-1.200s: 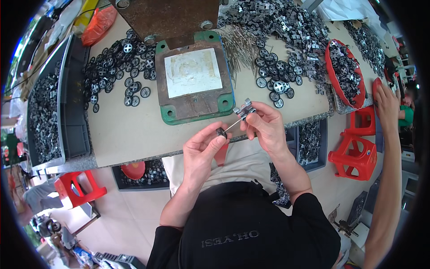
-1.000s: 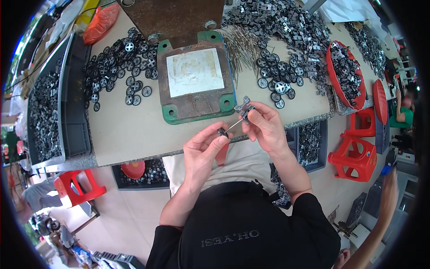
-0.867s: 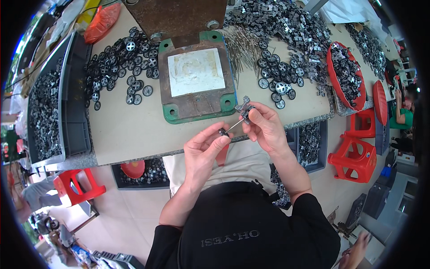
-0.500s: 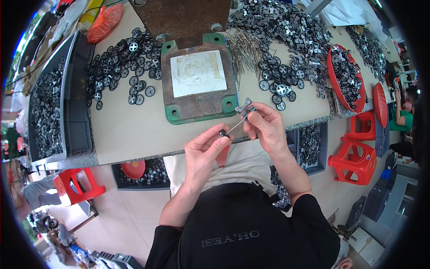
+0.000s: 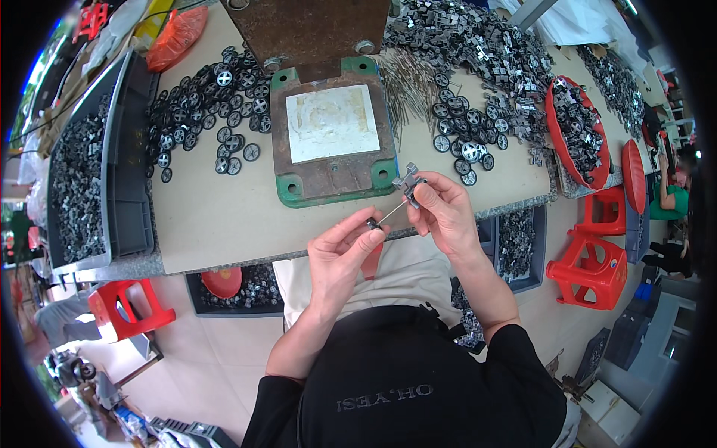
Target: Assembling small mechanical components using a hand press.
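Over the near edge of the table, my left hand (image 5: pixel 337 250) is closed, pinching a small black wheel (image 5: pixel 373 223) between thumb and fingertips. A thin metal axle (image 5: pixel 393 212) slants up from the wheel toward my right hand (image 5: pixel 450 218). That hand is closed on a small grey plastic part (image 5: pixel 406 180), held between thumb and fingers. The axle's upper end meets the grey part by my right fingertips; how far it goes in is hidden. Just beyond my hands stands a green and brown metal press base (image 5: pixel 336 178) with a white plate (image 5: pixel 332 123) on it.
Black wheels lie in piles left (image 5: pixel 213 112) and right (image 5: pixel 469 131) of the press. Loose metal axles (image 5: pixel 407 86) and a heap of grey parts (image 5: pixel 478 52) lie beyond. A grey bin (image 5: pixel 127 179) stands left, a red basket (image 5: pixel 553 112) right, red stools (image 5: pixel 590 269) below.
The grey part has tilted slightly in my right fingers, and the wheel has turned a little in my left. Both hands stay in nearly the same place.
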### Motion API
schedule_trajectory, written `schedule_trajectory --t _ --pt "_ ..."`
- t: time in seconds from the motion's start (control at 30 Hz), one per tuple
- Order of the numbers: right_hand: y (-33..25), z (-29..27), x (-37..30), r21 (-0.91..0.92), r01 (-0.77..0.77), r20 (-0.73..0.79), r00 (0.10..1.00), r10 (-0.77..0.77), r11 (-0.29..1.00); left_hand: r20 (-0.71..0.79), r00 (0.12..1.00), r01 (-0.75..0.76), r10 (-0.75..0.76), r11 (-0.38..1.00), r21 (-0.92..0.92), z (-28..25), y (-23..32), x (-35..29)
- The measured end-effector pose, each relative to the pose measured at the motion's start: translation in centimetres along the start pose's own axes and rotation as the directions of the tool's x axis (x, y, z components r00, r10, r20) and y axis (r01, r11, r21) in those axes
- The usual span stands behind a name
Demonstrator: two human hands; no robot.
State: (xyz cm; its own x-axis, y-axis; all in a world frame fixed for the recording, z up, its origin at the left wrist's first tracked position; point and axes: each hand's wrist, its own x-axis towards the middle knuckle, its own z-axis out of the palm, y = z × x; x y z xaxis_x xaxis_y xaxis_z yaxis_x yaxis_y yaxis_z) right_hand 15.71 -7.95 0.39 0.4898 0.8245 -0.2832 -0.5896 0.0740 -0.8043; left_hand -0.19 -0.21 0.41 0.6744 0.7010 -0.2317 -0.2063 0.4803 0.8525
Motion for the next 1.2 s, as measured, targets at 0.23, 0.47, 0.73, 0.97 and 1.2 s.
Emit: schedule_trajectory --t 0.23,0.47,0.73,0.97,1.2 --pt "0.0 0.2 -0.2 -0.074 0.052 0.008 0.999 -0.052 0.996 0.001 1.0 0.009 -0.009 1.0 -0.001 0.1 0.1 0.0" --pt "0.3 0.6 -0.7 -0.261 0.205 0.008 0.978 -0.211 0.943 -0.017 1.0 -0.003 0.002 1.0 -0.008 -0.1 -0.2 0.1" --pt "1.1 0.5 -0.8 -0.213 0.295 0.093 0.955 -0.281 0.932 0.012 0.999 0.046 -0.045 0.988 -0.148 0.3 -0.6 -0.1" --pt "-0.1 0.4 -1.1 -0.201 0.063 0.078 0.996 -0.048 0.978 0.023 0.963 -0.262 0.267 0.922 0.284 0.6 -0.6 -1.0" --pt "1.5 1.2 -1.6 -0.241 0.247 0.145 0.965 -0.217 0.939 0.018 0.997 0.077 -0.075 0.974 -0.213 0.5 -1.3 -0.2"
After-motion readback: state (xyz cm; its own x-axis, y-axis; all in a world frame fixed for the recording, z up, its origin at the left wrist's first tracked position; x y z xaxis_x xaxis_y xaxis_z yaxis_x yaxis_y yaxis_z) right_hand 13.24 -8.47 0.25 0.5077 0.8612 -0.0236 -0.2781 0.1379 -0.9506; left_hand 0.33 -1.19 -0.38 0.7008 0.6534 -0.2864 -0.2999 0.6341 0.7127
